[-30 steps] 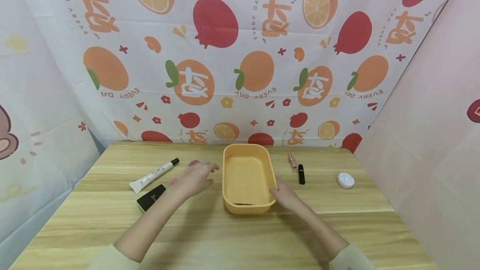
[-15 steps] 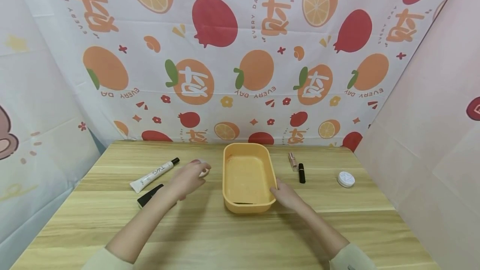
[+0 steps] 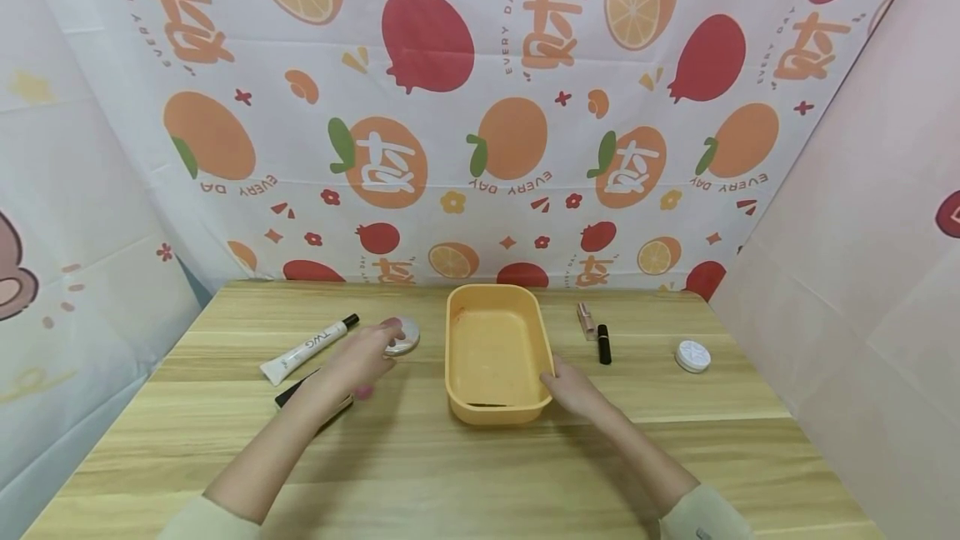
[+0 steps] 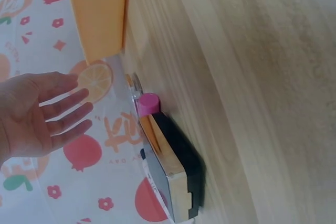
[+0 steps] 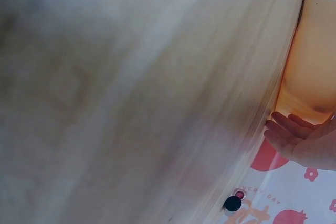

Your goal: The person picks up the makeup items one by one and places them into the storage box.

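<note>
My left hand (image 3: 358, 359) hovers over the left part of the table with fingers loosely spread and nothing in them. In the left wrist view the same hand (image 4: 39, 114) is clear of the tabletop things. Just past its fingertips lies a round silvery disc (image 3: 407, 338). Below it are a black box with a gold edge (image 4: 178, 166), partly hidden by my forearm in the head view, and a small pink cylinder (image 4: 149, 104). My right hand (image 3: 576, 394) holds the near right side of a yellow plastic bin (image 3: 495, 417), thumb at the rim, fingers along the outer wall.
A white TWG tube (image 3: 306, 352) with a black cap lies at the left. Right of the bin are a pinkish lipstick-like tube (image 3: 586, 321) and a black tube (image 3: 603, 345). A round white tin (image 3: 692, 357) sits farther right. A fruit-print curtain (image 3: 465, 140) rises behind the table.
My left hand has moved left and toward me, away from the bin, uncovering the silvery disc and covering more of the black box. The right hand stays at the bin.
</note>
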Demonstrator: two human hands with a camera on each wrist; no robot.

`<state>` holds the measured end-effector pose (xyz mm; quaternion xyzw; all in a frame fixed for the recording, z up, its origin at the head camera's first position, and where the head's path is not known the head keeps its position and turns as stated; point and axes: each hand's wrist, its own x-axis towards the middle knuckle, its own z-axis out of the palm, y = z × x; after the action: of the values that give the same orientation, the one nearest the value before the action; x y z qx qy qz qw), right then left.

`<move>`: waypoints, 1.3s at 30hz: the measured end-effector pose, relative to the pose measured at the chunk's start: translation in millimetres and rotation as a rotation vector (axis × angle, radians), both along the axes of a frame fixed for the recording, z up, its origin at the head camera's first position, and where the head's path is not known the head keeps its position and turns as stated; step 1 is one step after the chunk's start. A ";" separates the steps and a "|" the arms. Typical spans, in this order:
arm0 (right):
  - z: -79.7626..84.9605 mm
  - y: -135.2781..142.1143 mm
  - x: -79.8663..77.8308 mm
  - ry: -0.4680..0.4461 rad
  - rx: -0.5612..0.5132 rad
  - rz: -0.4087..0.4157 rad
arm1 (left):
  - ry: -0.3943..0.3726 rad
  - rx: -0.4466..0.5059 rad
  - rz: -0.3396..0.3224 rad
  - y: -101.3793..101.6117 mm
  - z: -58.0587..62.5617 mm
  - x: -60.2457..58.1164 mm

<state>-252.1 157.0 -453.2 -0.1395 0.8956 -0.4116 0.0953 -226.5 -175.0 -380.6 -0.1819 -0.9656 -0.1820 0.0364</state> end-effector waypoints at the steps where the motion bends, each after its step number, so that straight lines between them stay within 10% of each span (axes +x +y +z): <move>1: 0.1 0.1 0.0 0.001 -0.002 0.001 | -0.005 -0.003 0.007 -1.3 -0.6 -0.2; 24: 1.4 -0.2 1.2 -0.005 -0.019 0.006 | -0.040 -0.046 0.051 -30.5 -6.0 5.0; 39: 0.5 -0.2 0.5 -0.004 -0.012 0.002 | -0.121 -0.018 0.091 -21.2 -5.9 -28.0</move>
<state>-251.6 156.8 -452.8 -0.1401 0.8926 -0.4174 0.0966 -254.6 -196.2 -386.6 -0.1266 -0.9750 -0.1819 -0.0156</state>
